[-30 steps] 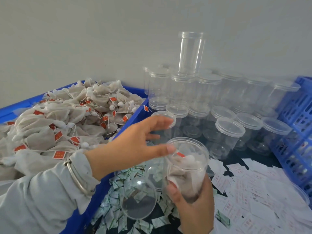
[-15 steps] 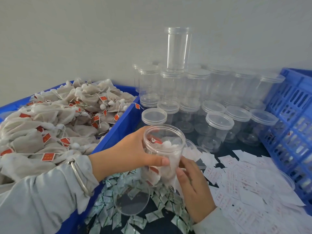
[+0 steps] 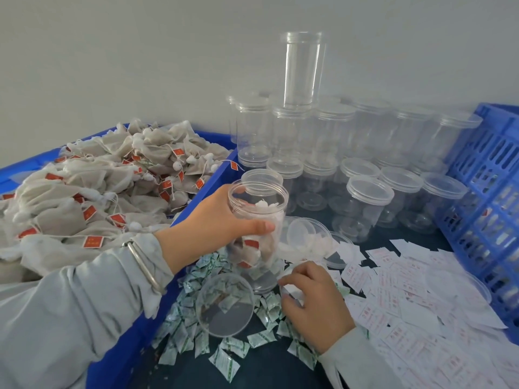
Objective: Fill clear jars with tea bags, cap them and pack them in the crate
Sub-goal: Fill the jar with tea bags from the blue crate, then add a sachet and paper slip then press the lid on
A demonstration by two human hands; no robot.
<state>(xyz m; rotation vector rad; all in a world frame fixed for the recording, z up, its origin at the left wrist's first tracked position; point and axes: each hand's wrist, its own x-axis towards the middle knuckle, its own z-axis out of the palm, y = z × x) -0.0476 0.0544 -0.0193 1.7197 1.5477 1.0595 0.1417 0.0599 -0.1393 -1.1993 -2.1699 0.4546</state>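
Note:
My left hand (image 3: 213,223) grips an uncapped clear jar (image 3: 259,220) that stands on the dark table and holds several tea bags with red tags. Low beside the jar's base, my right hand (image 3: 311,301) pinches a small white packet among the scattered green-printed sachets (image 3: 179,332). A loose clear lid (image 3: 224,306) lies flat in front of the jar. The blue bin (image 3: 207,189) on the left is heaped with tea bags (image 3: 92,186). At the right edge stands the blue slatted crate (image 3: 488,192).
Many empty capped clear jars (image 3: 368,203) stand in rows behind the work spot, some stacked, one tall jar (image 3: 303,68) on top. White slips with red print (image 3: 407,299) cover the table at right. Another lid (image 3: 306,231) holds white pieces.
The jar passed from my right hand to my left and came down onto the table. My right hand dropped to the sachets and now pinches a white packet.

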